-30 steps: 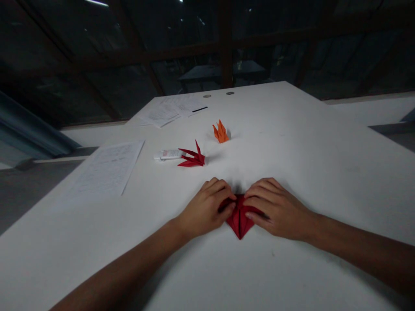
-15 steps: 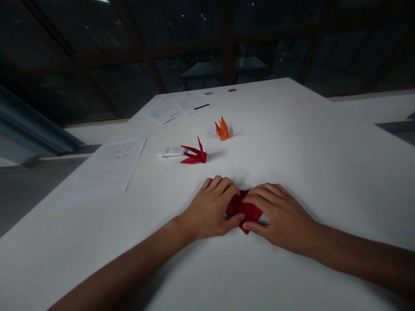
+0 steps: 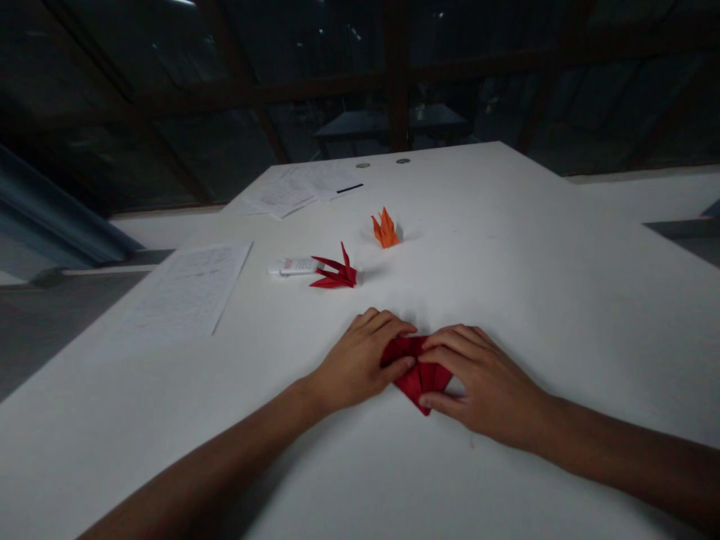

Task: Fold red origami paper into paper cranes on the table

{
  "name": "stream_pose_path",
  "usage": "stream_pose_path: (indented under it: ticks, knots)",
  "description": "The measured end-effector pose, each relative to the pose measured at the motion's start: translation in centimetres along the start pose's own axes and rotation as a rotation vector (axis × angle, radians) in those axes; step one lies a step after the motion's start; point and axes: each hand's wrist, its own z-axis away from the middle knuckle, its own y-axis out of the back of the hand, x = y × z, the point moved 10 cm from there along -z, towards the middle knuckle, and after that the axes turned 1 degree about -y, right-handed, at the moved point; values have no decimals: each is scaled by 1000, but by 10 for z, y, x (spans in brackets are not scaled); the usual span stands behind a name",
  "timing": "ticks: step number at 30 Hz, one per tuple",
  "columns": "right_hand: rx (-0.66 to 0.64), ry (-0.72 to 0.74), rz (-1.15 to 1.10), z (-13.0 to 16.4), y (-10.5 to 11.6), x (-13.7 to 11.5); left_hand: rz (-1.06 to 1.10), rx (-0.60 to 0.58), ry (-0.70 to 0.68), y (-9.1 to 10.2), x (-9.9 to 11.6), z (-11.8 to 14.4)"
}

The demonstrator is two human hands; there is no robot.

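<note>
A folded sheet of red origami paper (image 3: pixel 415 379) lies on the white table, its point toward me and creases running across it. My left hand (image 3: pixel 365 356) grips its left side, the thumb pressed on top and the fingers along the far edge. On the other side my right hand (image 3: pixel 478 379) holds the paper between thumb and fingers, the thumb at the near point. Beyond the hands sits a red origami crane (image 3: pixel 342 273). Farther back stands an orange origami crane (image 3: pixel 385 229). Parts of the red paper are hidden under my fingers.
A white tube (image 3: pixel 293 266) lies touching or just behind the red crane. Printed sheets (image 3: pixel 191 289) rest at the left, with more papers (image 3: pixel 298 187) at the far left, a black strip on them. Two small round discs (image 3: pixel 363 165) sit near the far table edge.
My left hand has shifted slightly left, its thumb sliding outward, and more of the red paper shows. My right hand stays on the right side. The view has tilted slightly.
</note>
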Motion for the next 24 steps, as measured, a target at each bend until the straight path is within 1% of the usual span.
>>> stream_pose_path:
  ticks: [3,6,9,11,13,16,18,20,22,24]
  knots:
    - [15,-38,-19,-1,-1,10,61,1,25,0,-6,-2]
    - [90,-127,-85,-3,3,28,174,-11,71,2,-14,-4]
    - [198,-259,-276,-1,10,50,354,-25,147,3,-21,-5]
    - [227,-347,-412,0,11,60,558,-44,210,0,-25,-3]
    - [187,-375,-540,-1,8,61,755,-31,242,-1,-24,-2]
    - [60,-301,-716,-6,-1,44,967,85,231,6,-21,1]
    - [23,-280,-789,-7,-4,36,1085,124,238,4,-18,3]
    - [46,-305,-847,-5,-6,37,1151,123,241,-1,-13,5]
    - [104,-344,-901,-3,-4,43,1175,170,225,-2,-12,6]
    - [151,-367,-923,-3,-3,48,1172,240,240,-1,-18,8]
